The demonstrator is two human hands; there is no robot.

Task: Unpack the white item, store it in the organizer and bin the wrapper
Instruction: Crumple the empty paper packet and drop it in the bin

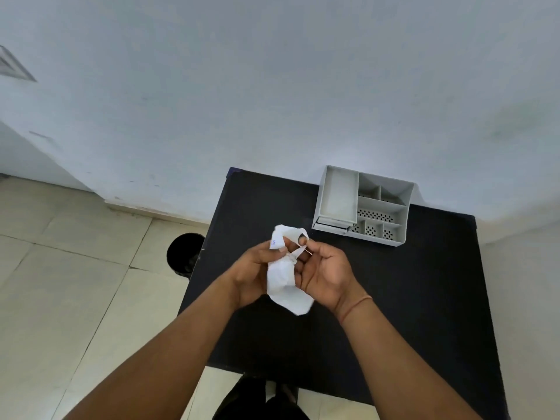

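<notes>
1. A person stands at a black table (394, 298), both bare hands raised above it and holding a white paper wrapper (285, 277) between them.
2. The left hand (254, 268) cups the bundle from the side, fingers curled closed around its bulging lower part.
3. The right hand (324, 268) pinches a thin twisted neck of the paper between thumb and fingertips, just above the bulge.
4. The white item itself is hidden inside the paper; its shape cannot be told.
5. The paper looks light, soft and easily torn, so it probably wants gentle untwisting at the pinched neck while the other hand steadies the bulge.
6. A grey organizer (336, 195) with open compartments sits beyond the right fingertips, apart from them.
7. A black bin (185, 253) stands on the floor beyond the left hand, beside the table edge.
</notes>
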